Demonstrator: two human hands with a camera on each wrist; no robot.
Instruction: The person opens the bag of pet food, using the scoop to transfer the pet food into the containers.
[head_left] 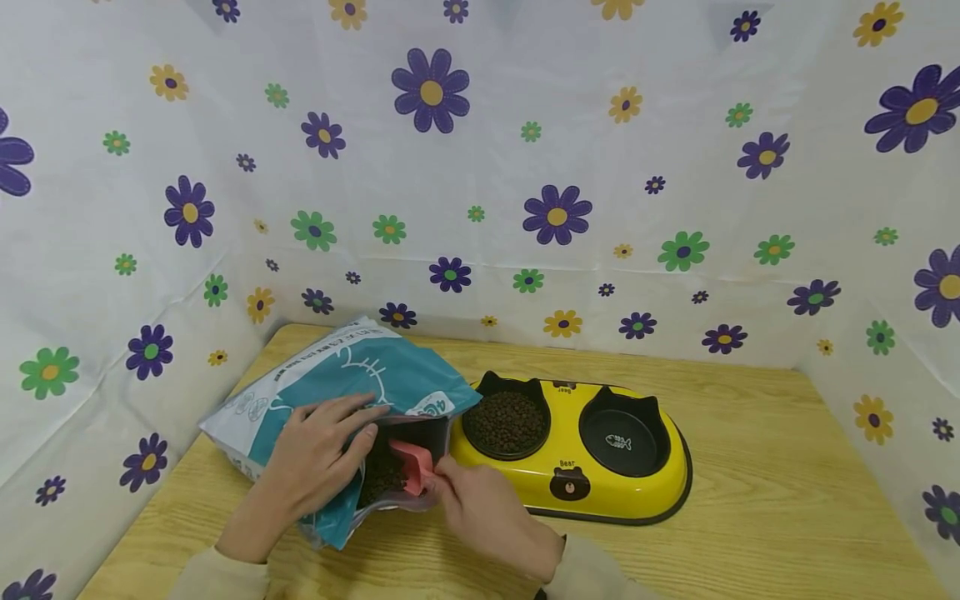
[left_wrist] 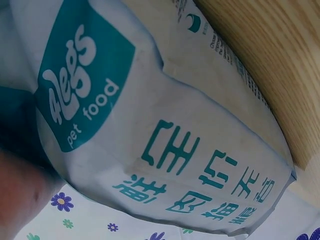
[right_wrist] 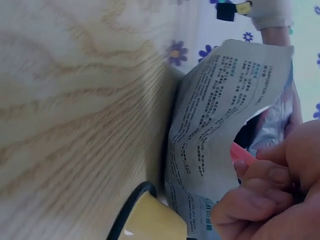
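Observation:
My left hand lies over a teal-and-white pet food bag, gripping the edge of its mouth, fingers on top and thumb at the opening. The bag rests on its side, with brown kibble visible inside. My right hand holds a pink scoop by its handle, the scoop's head within the bag's mouth. In the right wrist view, the curled fingers hide most of the handle. The left wrist view shows mainly the bag's printed panel.
Right of the bag stands a yellow double feeder. Its left black bowl holds kibble; the right bowl shows a fish drawing on its bare bottom. Flower-printed sheets enclose the wooden table at the back and sides.

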